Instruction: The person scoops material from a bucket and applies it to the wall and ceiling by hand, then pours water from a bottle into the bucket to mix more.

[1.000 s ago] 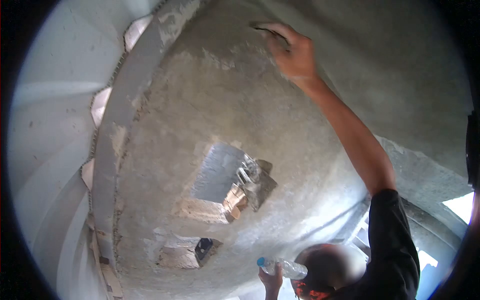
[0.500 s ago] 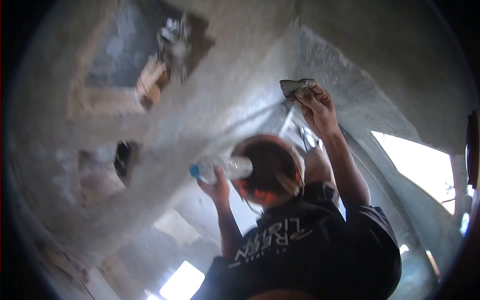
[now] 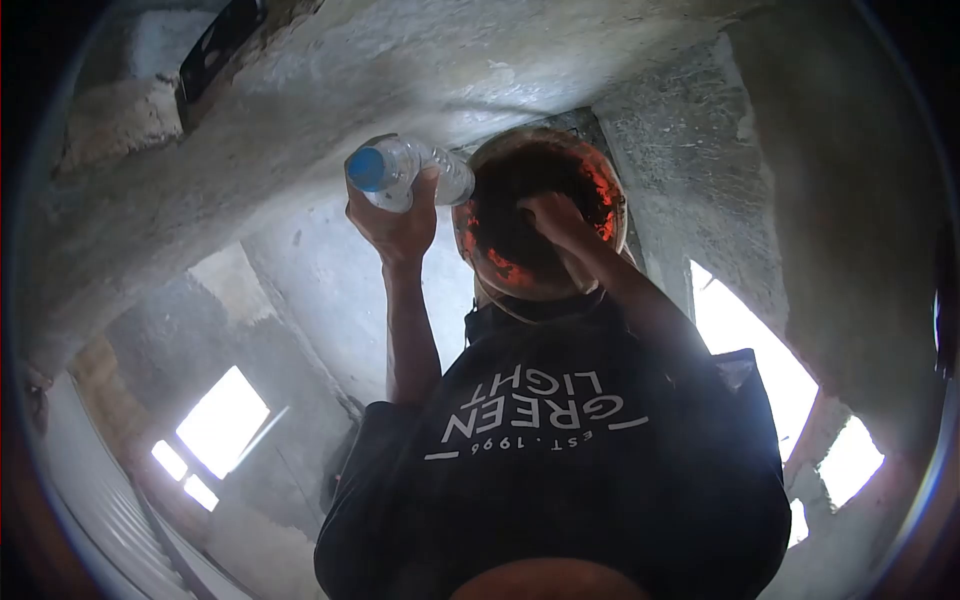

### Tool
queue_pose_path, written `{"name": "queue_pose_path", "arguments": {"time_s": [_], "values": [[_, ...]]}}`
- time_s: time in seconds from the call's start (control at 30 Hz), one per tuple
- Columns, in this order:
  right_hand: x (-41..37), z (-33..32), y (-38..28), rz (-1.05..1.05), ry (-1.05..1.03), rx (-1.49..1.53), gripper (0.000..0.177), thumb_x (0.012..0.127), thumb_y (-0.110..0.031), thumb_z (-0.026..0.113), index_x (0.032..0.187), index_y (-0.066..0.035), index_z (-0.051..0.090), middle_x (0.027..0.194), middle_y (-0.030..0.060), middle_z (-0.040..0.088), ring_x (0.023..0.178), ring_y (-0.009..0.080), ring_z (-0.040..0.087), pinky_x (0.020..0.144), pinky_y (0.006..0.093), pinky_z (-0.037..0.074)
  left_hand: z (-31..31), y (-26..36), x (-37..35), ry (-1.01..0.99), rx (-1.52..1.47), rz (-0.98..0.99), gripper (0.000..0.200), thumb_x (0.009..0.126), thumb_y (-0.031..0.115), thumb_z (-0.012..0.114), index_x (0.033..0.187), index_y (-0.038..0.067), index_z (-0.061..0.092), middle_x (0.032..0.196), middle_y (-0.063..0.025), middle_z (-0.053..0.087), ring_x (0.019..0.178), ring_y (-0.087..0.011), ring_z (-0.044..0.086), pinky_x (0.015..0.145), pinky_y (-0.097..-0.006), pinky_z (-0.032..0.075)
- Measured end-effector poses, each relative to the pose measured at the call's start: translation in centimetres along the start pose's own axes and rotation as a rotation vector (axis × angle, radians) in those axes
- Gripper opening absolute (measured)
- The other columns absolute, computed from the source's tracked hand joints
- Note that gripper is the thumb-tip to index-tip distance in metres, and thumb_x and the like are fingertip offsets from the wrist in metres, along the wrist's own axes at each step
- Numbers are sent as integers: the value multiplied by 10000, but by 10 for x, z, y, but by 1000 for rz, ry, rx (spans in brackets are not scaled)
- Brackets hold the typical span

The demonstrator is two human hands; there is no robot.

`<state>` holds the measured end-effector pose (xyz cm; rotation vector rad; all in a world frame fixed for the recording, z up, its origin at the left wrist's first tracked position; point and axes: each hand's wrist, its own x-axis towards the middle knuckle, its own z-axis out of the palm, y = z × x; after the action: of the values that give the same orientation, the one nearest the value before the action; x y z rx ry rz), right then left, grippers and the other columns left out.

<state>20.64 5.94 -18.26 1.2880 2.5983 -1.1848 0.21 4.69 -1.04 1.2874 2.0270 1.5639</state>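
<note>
Neither of my hands shows in this view. Another person in a black T-shirt [image 3: 560, 460] with white lettering fills the middle, seen from close by. One of their hands [image 3: 395, 225] grips a clear plastic bottle [image 3: 405, 172] with a blue cap, held up beside their head. Their other hand [image 3: 555, 220] rests on a dark, orange-edged head covering [image 3: 590, 175].
Rough grey plaster covers the surface overhead [image 3: 450, 70], with a dark box [image 3: 215, 45] set into a recess at upper left. Bright window openings stand at lower left [image 3: 222, 415] and at right [image 3: 740, 360]. A plastered wall [image 3: 860, 200] rises on the right.
The view has swung off the domed plaster surface. The other person's raised hand, which held a tool against the plaster, has come down to their head. Their bottle hand has risen.
</note>
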Motion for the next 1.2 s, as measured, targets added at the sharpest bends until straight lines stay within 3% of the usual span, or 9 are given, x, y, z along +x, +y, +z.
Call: {"name": "queue_pose_path", "arguments": {"time_s": [0.13,0.2,0.5,0.83,1.03,1.1,1.2], "values": [[27,61,45,-176,-18,-79,241,835,-136,483,987,-173,666,936,124,649,863,298,626,800,431,486,-10,-3,-5,46,18,-30,442,658,186,766,999,19,540,874,-106,641,790,-208,639,733,-316,498],[36,73,47,-195,-148,-154,251,843,-125,441,922,-146,679,903,120,654,831,280,632,770,418,496,-15,-6,-9,46,32,-44,453,650,187,770,1002,19,538,878,-111,643,795,-211,641,736,-318,499],[42,77,45,-211,-393,-217,241,821,-73,488,989,-124,654,973,119,641,901,245,617,819,368,483,-28,-11,-13,69,23,-70,447,645,175,770,1001,26,546,877,-120,646,812,-227,648,738,-329,505],[47,66,25,-213,-452,-145,293,796,-14,540,1063,-100,625,1051,118,626,978,206,600,873,312,468,-31,-8,-15,60,36,-74,443,650,167,773,1002,25,546,868,-128,646,803,-227,648,725,-329,507],[13,16,21,-194,-207,278,216,795,-57,565,991,-78,653,1007,108,648,925,230,626,856,350,476,-30,-5,-14,68,34,-47,439,646,173,778,992,28,549,849,-121,645,784,-230,645,715,-332,505],[2,-17,8,-360,49,363,243,755,-8,594,982,-72,654,1011,86,648,926,220,627,804,312,509,-27,-4,-14,75,17,-34,436,645,176,780,988,33,551,845,-115,645,775,-227,643,711,-331,503],[-12,-46,8,-322,238,473,275,729,26,630,986,-69,652,1018,82,649,924,189,633,790,283,516,-22,-7,-13,60,55,-34,404,640,158,766,973,50,562,832,-90,640,747,-216,626,707,-332,489]]}}
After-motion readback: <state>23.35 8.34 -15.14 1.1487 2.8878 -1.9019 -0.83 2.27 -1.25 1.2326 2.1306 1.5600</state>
